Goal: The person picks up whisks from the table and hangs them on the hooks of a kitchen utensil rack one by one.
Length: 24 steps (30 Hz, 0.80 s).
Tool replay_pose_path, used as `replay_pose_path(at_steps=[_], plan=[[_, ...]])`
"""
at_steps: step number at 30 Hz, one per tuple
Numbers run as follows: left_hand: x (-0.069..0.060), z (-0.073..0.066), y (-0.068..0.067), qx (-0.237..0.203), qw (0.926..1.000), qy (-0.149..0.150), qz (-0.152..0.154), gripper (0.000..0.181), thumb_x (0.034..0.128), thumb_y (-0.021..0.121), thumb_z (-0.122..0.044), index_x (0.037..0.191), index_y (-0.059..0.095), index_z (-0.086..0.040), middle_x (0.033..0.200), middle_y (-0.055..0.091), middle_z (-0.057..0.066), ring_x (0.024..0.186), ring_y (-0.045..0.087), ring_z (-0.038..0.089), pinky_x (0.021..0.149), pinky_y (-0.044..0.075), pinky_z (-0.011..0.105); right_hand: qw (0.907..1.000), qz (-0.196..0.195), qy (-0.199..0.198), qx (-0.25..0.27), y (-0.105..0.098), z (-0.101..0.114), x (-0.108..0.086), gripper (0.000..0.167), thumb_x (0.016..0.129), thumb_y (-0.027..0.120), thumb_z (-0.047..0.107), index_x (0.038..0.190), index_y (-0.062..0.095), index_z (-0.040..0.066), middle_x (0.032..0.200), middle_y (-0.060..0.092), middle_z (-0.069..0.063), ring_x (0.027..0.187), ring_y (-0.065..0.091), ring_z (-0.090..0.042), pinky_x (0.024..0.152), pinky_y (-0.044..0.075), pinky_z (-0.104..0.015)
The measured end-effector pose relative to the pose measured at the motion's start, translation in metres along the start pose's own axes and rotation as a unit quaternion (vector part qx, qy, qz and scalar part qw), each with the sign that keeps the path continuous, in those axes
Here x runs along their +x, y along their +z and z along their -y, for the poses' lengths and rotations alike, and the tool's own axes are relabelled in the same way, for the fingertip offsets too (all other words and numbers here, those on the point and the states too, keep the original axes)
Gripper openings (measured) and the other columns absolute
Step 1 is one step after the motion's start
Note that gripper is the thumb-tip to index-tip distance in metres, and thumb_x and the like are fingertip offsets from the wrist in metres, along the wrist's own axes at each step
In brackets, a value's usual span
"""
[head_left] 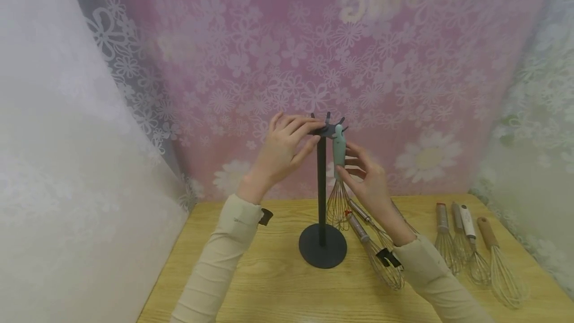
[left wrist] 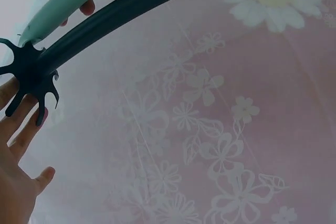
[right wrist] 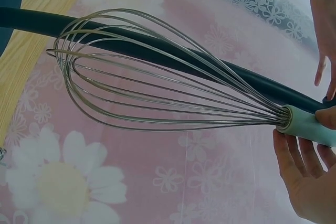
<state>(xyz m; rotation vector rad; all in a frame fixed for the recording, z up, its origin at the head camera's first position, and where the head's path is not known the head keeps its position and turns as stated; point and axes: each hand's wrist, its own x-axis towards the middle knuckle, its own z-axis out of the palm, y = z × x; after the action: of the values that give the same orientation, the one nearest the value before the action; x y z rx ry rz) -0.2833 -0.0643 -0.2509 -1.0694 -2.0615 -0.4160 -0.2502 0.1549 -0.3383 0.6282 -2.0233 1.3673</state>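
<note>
A black stand (head_left: 322, 188) with a round base rises from the table, topped by a ring of hooks (left wrist: 31, 69). At that top, my left hand (head_left: 281, 147) touches the hooks with its fingers extended. My right hand (head_left: 370, 183) pinches the pale green handle of a whisk (head_left: 339, 156) between thumb and fingers. The whisk is upright, its handle end at a hook on the right side of the ring; whether it bears on the hook I cannot tell. Its wire loops (right wrist: 173, 124) point down beside the pole in the right wrist view.
Two grey-handled whisks, one nearer (head_left: 357, 227) and one behind (head_left: 360, 211), lie right of the base, partly under my right arm. Farther right lie several more, including a white-handled whisk (head_left: 468, 221) and a wooden-handled whisk (head_left: 488, 233). Floral curtains (head_left: 269, 64) surround the wooden table (head_left: 264, 273).
</note>
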Motion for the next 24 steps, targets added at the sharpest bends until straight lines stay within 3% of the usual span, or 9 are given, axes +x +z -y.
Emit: replay_pose_path(at_steps=[5,16,24], plan=[[-0.001,0.001,-0.001,0.017,0.9998,0.010,0.001,0.032,0.1057,0.055,-0.031,0.134,0.066,-0.019,0.131,0.066,0.001,0.126,0.055,0.022,0.122,0.018,0.054,1.0000,-0.003,-0.003,0.003,0.001,0.001,-0.001,0.059,0.092,0.072,-0.001,0.147,0.052,0.005,0.127,0.062,-0.021,0.105,0.067,-0.036,0.085,0.052,-0.012],[-0.001,-0.004,0.002,0.037,0.9991,-0.001,-0.022,0.031,0.1031,0.059,-0.033,0.131,0.069,-0.023,0.130,0.068,-0.004,0.124,0.057,0.019,0.118,0.026,0.054,1.0000,-0.004,-0.007,0.005,0.000,-0.001,-0.001,0.057,0.093,0.071,-0.001,0.146,0.052,0.006,0.127,0.062,-0.020,0.105,0.067,-0.035,0.086,0.053,-0.014],[-0.002,-0.012,0.005,0.058,0.9961,-0.012,-0.065,0.032,0.1000,0.064,-0.038,0.125,0.073,-0.021,0.124,0.071,-0.003,0.117,0.059,0.019,0.116,0.028,0.054,0.9999,-0.004,-0.012,0.000,-0.003,-0.004,-0.001,0.057,0.095,0.069,-0.001,0.147,0.052,0.009,0.128,0.063,-0.019,0.103,0.065,-0.010,0.086,0.054,-0.016]])
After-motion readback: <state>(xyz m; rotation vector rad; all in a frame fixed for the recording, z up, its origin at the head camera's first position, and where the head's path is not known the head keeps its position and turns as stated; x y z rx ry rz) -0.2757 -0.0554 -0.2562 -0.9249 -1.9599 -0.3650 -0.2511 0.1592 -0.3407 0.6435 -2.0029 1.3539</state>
